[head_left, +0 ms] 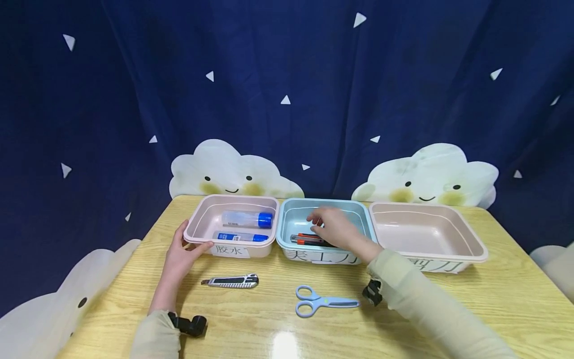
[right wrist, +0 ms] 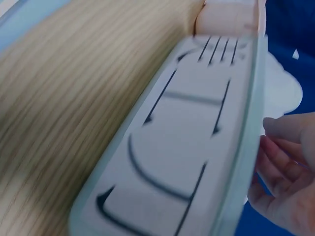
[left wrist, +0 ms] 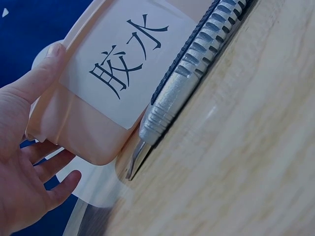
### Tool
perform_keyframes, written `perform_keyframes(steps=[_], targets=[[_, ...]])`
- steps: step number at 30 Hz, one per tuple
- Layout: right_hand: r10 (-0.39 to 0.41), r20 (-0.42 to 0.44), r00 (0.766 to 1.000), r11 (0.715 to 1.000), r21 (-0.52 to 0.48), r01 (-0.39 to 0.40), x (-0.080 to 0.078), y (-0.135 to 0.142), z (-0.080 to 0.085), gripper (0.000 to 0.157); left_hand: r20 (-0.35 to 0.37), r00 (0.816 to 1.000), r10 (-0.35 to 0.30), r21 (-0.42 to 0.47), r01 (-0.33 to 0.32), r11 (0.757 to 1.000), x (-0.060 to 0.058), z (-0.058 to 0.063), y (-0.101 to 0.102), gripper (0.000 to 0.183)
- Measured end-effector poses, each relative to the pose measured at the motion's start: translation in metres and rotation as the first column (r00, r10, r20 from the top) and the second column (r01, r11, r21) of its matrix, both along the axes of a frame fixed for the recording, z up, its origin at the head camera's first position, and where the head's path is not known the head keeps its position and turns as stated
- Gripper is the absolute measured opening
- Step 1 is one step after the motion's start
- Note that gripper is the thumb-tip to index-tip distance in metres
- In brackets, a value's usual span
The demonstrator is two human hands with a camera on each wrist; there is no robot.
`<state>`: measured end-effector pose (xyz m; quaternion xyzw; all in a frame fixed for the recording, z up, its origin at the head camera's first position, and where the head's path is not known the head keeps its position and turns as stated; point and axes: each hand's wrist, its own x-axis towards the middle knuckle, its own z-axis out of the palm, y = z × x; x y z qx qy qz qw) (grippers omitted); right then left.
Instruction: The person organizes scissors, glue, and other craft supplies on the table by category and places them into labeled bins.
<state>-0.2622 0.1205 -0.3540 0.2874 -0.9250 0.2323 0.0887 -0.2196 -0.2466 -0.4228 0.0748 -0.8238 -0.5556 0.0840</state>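
My left hand [head_left: 179,252] grips the front left corner of a pink bin [head_left: 194,232], its thumb on the labelled front wall and its fingers round the side. Inside lie a clear bottle with a blue cap [head_left: 242,219] and a blue glue tube [head_left: 239,237]. My right hand [head_left: 336,228] hovers over the light blue bin [head_left: 287,204], fingers loosely bent, holding nothing visible. Below it in that bin lie red and black utility knives [head_left: 309,241], partly hidden by the hand and the rim.
A silver and black utility knife [head_left: 230,281] lies on the wooden table [head_left: 251,334] before the pink bin. Blue scissors [head_left: 325,302] lie to its right. Another pink bin [head_left: 412,234] with a paper label stands at the right. Behind hangs a dark blue curtain [head_left: 251,114].
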Motion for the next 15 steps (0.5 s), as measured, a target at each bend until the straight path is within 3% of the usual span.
perform_keyframes(steps=[9,15], targets=[[0.091,-0.062,0.994,0.992,-0.083,-0.096,0.021,-0.032,0.006,0.011,-0.005,1.000,0.000,0.002,0.000,1.000,0.000,0.000,0.000,0.098],[0.154,-0.085,0.984,0.987,-0.034,-0.157,0.037,-0.051,0.004,0.012,-0.002,1.000,0.005,-0.008,-0.005,1.000,-0.001,-0.001,-0.001,0.099]])
